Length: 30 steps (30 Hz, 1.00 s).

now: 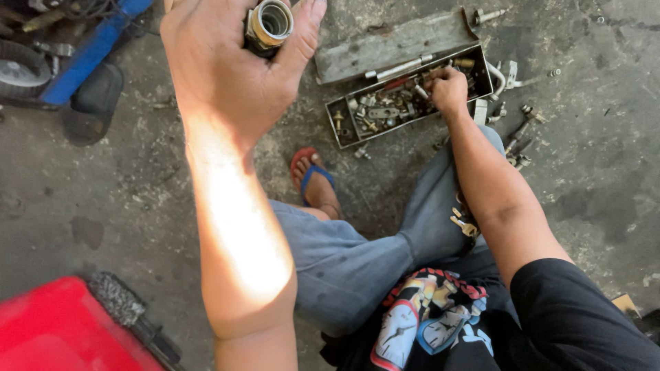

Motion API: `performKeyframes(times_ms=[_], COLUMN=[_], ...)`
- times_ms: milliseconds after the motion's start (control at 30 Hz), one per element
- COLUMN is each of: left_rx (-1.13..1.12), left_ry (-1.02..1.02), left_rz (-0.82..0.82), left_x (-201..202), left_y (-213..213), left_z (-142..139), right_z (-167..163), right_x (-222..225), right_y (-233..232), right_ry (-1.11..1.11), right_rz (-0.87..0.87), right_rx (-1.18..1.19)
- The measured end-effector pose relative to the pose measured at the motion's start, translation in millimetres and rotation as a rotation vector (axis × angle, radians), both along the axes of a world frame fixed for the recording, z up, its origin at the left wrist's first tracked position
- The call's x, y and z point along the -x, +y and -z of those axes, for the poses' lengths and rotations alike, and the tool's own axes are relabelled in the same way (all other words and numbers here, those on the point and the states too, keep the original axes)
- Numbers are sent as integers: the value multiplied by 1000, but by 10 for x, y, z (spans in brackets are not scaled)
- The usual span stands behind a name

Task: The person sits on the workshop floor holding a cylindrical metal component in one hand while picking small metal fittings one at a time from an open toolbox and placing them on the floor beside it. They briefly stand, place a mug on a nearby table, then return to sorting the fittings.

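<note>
From the head view, a brass pipe fitting (268, 26) sits between the curled fingers and thumb of the left hand (230, 69), gripped tight. The right hand (448, 88) reaches into the metal parts box (481, 72), fingers buried among small fittings; their spread cannot be told.

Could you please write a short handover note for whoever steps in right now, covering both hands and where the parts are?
Left hand: raised, gripping a hollow metal fitting, open end up.
Right hand: reaching into the open metal parts box on the concrete floor, fingers among the small fittings; what it grips cannot be told.
More loose fittings lie right of the box.
Done: one fitting in hand. Left: the right hand's pick is not yet out.
</note>
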State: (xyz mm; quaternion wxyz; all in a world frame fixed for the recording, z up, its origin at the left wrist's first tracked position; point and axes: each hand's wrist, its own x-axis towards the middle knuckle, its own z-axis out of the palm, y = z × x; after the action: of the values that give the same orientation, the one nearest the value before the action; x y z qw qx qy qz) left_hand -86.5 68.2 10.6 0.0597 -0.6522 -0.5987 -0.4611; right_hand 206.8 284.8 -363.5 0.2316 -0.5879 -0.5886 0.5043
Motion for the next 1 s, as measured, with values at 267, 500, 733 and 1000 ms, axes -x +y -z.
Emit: performKeyframes(times_ms=[267,500,733,1000], left_rx=[4,30,64,13], left_ry=[46,53,42,-6], left_rz=[-1,55,25,61], left_x=[-9,-69,-33,-16], left_y=[17,18,-98,-70], left_z=[-13,-35,-89,-101], right_z=[70,-210,-190,-47], right_x=[-152,9,-67,-286], right_y=[7,-108,-16,221], right_ry=[-203,-234,420,548], right_rz=[-30,-369,152,586], right_rx=[-267,531,456,451])
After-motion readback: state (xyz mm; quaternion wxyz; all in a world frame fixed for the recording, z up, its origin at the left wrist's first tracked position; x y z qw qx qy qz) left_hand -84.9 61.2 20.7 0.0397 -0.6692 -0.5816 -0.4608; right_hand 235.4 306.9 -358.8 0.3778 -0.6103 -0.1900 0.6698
